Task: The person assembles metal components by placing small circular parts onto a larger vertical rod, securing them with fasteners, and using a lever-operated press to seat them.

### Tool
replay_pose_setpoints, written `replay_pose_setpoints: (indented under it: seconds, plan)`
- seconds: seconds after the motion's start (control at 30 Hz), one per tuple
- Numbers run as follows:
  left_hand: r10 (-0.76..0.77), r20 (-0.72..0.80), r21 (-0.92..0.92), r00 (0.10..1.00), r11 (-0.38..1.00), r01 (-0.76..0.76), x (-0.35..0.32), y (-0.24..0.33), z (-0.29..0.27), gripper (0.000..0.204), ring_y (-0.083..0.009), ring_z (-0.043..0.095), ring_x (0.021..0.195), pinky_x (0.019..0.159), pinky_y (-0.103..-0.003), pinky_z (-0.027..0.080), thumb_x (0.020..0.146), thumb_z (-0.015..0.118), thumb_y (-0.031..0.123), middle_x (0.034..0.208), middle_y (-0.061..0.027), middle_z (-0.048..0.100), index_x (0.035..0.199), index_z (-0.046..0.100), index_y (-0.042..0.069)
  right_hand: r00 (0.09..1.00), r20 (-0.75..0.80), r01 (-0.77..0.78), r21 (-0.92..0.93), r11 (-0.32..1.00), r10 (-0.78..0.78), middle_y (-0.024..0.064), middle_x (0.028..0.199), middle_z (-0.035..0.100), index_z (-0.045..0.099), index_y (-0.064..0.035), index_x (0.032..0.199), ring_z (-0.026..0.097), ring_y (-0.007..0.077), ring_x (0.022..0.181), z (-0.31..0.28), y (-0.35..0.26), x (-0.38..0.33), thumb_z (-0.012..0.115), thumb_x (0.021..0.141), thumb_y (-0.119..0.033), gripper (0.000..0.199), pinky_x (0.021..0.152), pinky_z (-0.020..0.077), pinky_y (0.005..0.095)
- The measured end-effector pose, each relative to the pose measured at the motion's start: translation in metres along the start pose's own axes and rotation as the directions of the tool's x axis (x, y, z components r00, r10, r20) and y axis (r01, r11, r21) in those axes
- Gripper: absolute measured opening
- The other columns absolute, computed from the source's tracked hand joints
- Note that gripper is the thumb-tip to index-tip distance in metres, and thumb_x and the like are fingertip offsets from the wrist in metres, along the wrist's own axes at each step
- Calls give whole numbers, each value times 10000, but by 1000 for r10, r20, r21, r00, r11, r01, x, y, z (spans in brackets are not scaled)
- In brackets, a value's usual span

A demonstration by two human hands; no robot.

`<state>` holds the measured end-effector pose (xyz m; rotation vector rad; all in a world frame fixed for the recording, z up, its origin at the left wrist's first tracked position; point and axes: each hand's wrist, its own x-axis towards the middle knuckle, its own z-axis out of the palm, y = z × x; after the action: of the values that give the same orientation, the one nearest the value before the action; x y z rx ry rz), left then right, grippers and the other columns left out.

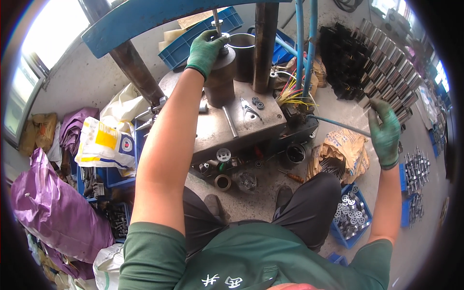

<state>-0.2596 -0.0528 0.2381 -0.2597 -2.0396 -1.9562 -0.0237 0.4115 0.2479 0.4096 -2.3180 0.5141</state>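
My left hand (205,52), in a green glove, reaches up to the press. Its fingers are closed around a small round metal part (224,50) on top of a thick steel cylinder (220,79). A thin upright metal rod (217,23) with a collar stands just above it. The cylinder rests on the steel press table (263,121). Out at the right, my gloved right hand (385,133) has its fingers stretched upward. The end of a long blue lever (338,126) meets its palm side; I cannot tell how firmly they touch.
Pliers (249,110), black rings (257,102) and a metal bar (230,122) lie on the table. A blue bin of metal wheels (350,212) stands low right. Stacked metal tubes (389,63) rise at the far right. Purple sacks (60,208) crowd the left. A blue crossbeam (159,21) spans overhead.
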Motion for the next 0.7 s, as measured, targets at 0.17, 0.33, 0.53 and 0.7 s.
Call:
replay_pose_setpoints:
  seconds: [0.17, 0.33, 0.53, 0.7]
  plan:
    - [3, 1, 23, 1000, 1000, -3, 1, 1, 8, 264, -101, 702, 833, 743, -242, 564, 959, 811, 153, 990, -32, 773, 1185, 754, 28, 958, -272, 109, 56, 992, -90, 78, 1149, 759, 730, -47, 1262, 696, 125, 1032, 17, 28, 81, 722, 1026, -118, 247, 894, 566, 279]
    - [10, -2, 19, 1000, 1000, -10, -1, 3, 4, 271, -88, 689, 795, 712, -239, 555, 953, 818, 165, 959, -18, 761, 1183, 752, 38, 982, -182, -53, 22, 998, 56, 88, 1180, 766, 732, -31, 1287, 710, 136, 1055, 24, 31, 103, 715, 1035, -164, 285, 936, 569, 291]
    - [-3, 10, -18, 1000, 1000, 3, 2, -3, -1, 313, -100, 691, 800, 723, -247, 571, 942, 829, 156, 966, -32, 752, 1204, 734, 14, 987, 146, -55, -79, 995, 66, 140, 1196, 756, 687, -18, 1338, 725, 205, 965, 2, 20, 23, 684, 984, -87, 361, 905, 595, 325]
    - [-18, 11, -36, 1000, 999, 18, 2, -2, 4, 346, -112, 703, 815, 754, -258, 602, 937, 835, 142, 990, -54, 749, 1223, 717, -13, 592, 789, -144, -95, 985, 163, 229, 1107, 744, 751, -11, 1182, 725, 403, 982, -24, -20, -80, 649, 900, -185, 347, 902, 582, 471]
